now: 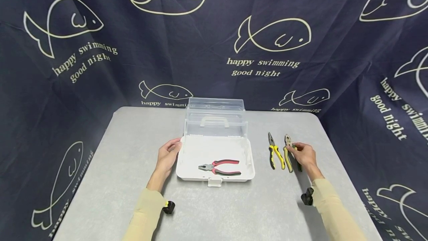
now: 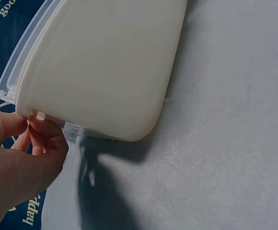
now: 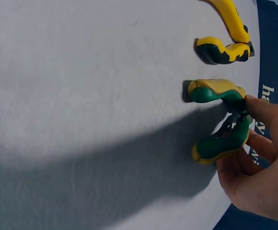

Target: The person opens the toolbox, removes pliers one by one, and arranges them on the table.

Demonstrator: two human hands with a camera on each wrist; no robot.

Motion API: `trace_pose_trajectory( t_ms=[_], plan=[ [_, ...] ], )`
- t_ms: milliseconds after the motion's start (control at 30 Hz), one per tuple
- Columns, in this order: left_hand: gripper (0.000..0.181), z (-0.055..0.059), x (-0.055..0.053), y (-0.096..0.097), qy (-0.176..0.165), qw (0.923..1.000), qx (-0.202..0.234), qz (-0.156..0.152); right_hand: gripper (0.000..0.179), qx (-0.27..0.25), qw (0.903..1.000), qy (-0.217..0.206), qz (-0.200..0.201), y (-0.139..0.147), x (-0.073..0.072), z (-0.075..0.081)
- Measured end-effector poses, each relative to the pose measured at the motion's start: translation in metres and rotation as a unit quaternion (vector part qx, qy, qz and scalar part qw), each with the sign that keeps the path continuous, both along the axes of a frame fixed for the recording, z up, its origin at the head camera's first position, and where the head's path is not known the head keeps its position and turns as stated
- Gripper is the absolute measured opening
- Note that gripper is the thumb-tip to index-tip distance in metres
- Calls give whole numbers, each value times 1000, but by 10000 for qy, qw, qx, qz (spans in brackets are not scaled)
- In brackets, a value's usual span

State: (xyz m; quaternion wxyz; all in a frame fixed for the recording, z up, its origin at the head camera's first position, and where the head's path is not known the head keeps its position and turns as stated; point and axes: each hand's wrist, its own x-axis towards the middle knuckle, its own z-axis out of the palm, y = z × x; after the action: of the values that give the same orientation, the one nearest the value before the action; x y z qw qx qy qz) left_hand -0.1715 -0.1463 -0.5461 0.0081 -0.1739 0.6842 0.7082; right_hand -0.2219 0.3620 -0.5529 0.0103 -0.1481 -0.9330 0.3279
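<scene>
My left hand (image 1: 166, 158) pinches the rim of a white plastic toolbox (image 1: 197, 148) near its back left corner. In the left wrist view, thumb and fingers meet at the edge of the box's side wall (image 2: 105, 67). The toolbox's clear lid (image 1: 215, 127) stands raised at the back. Inside lie combination pliers (image 1: 227, 161) with red and black handles, jaws toward the left. To the right of the box, my right hand (image 1: 305, 155) grips combination pliers (image 3: 223, 143) with green and yellow handles, thumb on one handle and fingers about the other.
Long-nose pliers (image 1: 278, 156) with yellow and black handles lie on the grey table (image 1: 143, 129), between the toolbox and the right hand. Dark blue cloth (image 1: 207, 47) with fish prints hangs behind the table and along both sides.
</scene>
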Motion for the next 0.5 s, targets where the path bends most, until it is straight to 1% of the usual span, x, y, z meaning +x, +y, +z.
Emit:
trace_pose_trajectory(
  t_ms=[133, 267, 500],
  plan=[
    [33, -1, 0, 0, -5, 10000, -13, -26, 44, 203, 9996, 136, 116, 2, 3, 2],
    [33, -1, -1, -2, -15, 10000, 41, -2, 42, 182, 9992, 211, 273, 2, 3, 3],
    [33, 2, 0, -2, -37, 10000, 77, -38, 40, 107, 9994, 258, 203, 1, 6, 5]
  ],
)
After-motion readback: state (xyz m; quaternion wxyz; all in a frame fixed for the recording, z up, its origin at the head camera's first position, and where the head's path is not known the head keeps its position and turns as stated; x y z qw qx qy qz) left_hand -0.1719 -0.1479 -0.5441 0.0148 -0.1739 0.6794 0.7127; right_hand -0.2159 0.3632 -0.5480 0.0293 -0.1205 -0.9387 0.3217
